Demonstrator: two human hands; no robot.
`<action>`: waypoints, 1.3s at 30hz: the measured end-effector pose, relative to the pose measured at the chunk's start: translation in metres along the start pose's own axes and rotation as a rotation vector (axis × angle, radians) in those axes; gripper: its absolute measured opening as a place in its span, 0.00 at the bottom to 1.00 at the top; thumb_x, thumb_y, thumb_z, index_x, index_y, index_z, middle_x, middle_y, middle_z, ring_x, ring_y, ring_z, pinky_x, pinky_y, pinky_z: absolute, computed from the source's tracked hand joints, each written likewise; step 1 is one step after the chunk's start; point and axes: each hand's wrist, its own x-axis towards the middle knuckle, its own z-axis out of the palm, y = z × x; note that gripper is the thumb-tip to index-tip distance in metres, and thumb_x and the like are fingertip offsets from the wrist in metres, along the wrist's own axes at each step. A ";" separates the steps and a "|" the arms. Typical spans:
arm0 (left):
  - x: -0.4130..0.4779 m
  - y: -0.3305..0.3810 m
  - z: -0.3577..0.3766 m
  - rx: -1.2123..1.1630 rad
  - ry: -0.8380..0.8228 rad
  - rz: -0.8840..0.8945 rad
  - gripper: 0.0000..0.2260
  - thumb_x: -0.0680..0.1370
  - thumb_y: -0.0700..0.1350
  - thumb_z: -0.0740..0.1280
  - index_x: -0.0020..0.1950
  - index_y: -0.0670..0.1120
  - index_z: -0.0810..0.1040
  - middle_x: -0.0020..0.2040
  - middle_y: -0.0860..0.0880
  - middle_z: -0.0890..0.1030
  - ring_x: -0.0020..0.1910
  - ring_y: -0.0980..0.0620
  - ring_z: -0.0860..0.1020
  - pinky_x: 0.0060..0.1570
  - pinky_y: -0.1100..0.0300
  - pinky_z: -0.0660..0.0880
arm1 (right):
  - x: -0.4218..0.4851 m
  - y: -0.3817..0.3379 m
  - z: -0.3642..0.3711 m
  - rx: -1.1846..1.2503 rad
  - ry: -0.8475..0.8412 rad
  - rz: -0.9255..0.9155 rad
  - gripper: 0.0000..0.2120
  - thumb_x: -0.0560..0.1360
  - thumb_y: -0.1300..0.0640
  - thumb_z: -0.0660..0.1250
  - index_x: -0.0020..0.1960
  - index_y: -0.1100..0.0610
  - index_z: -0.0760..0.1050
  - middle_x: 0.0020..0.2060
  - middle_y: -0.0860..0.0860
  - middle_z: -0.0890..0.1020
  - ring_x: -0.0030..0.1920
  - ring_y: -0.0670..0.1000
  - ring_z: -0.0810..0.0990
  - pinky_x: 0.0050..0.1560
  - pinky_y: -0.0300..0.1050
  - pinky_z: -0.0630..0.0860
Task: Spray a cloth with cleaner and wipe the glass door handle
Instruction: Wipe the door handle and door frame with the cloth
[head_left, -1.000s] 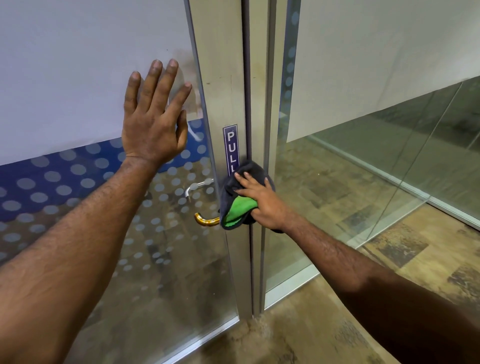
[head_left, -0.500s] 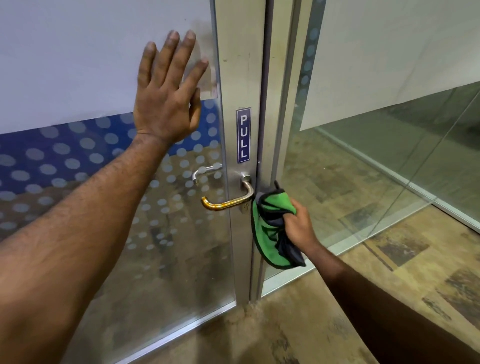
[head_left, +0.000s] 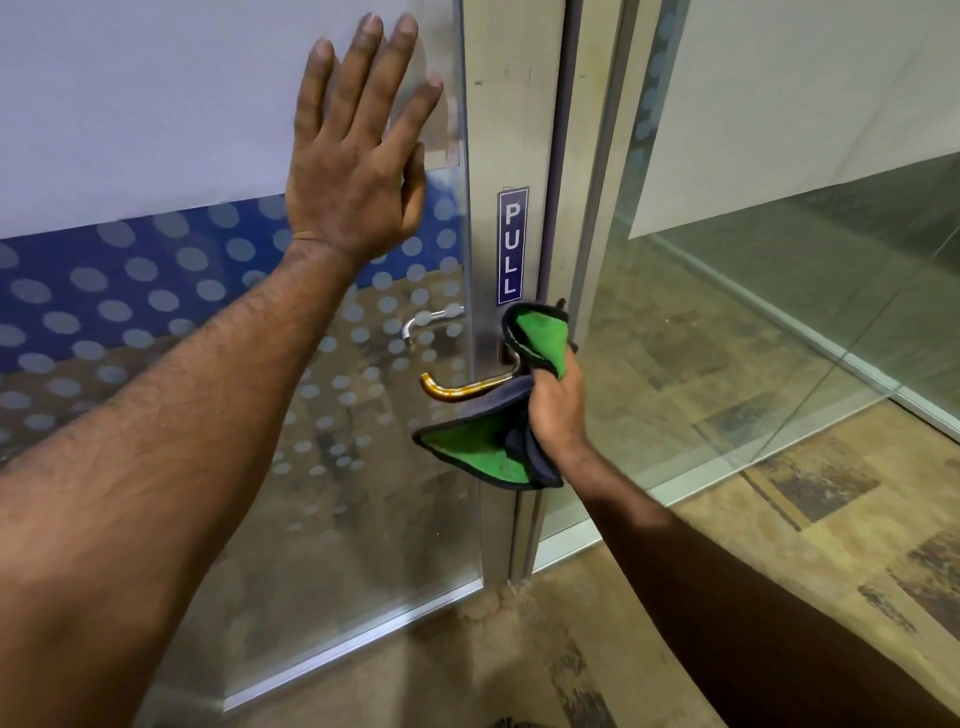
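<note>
A curved metal lever handle (head_left: 457, 387) sticks out left from the door's steel stile, under a blue PULL sign (head_left: 512, 244). My right hand (head_left: 557, 410) grips a green cloth with dark edging (head_left: 488, 447) and holds it against the handle's right end, near the pivot. One green flap (head_left: 543, 338) stands up above my fingers, another hangs below the lever. My left hand (head_left: 358, 150) lies flat on the glass door (head_left: 332, 509), fingers spread, up and left of the handle. No spray bottle is in view.
A second silver handle (head_left: 423, 323) shows through the glass on the door's far side. A fixed glass panel (head_left: 753, 312) with an aluminium frame stands to the right. Patterned brown carpet (head_left: 805, 519) covers the floor.
My right hand took the cloth off the handle, dropped to the right of the door frame, then came back up against the handle's right end. The left hand stayed pressed on the glass.
</note>
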 end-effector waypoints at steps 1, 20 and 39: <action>0.000 0.000 0.000 0.003 0.003 0.000 0.23 0.84 0.51 0.55 0.79 0.52 0.64 0.79 0.42 0.63 0.78 0.39 0.61 0.76 0.42 0.54 | -0.001 0.002 0.004 -0.102 -0.133 -0.051 0.29 0.68 0.65 0.57 0.68 0.55 0.74 0.70 0.55 0.75 0.71 0.52 0.72 0.75 0.55 0.65; 0.000 0.000 -0.002 0.020 -0.024 -0.017 0.23 0.85 0.52 0.52 0.80 0.51 0.62 0.79 0.41 0.62 0.78 0.39 0.61 0.75 0.41 0.54 | 0.005 0.012 0.045 -0.605 0.055 -0.181 0.31 0.75 0.53 0.70 0.75 0.55 0.66 0.79 0.56 0.57 0.78 0.56 0.57 0.77 0.57 0.60; -0.001 -0.003 -0.003 0.018 -0.019 0.009 0.24 0.83 0.51 0.55 0.80 0.51 0.62 0.80 0.41 0.62 0.78 0.39 0.60 0.75 0.40 0.55 | 0.000 0.018 0.046 -0.379 0.185 -0.093 0.27 0.69 0.56 0.75 0.67 0.57 0.74 0.71 0.58 0.64 0.70 0.59 0.67 0.72 0.58 0.66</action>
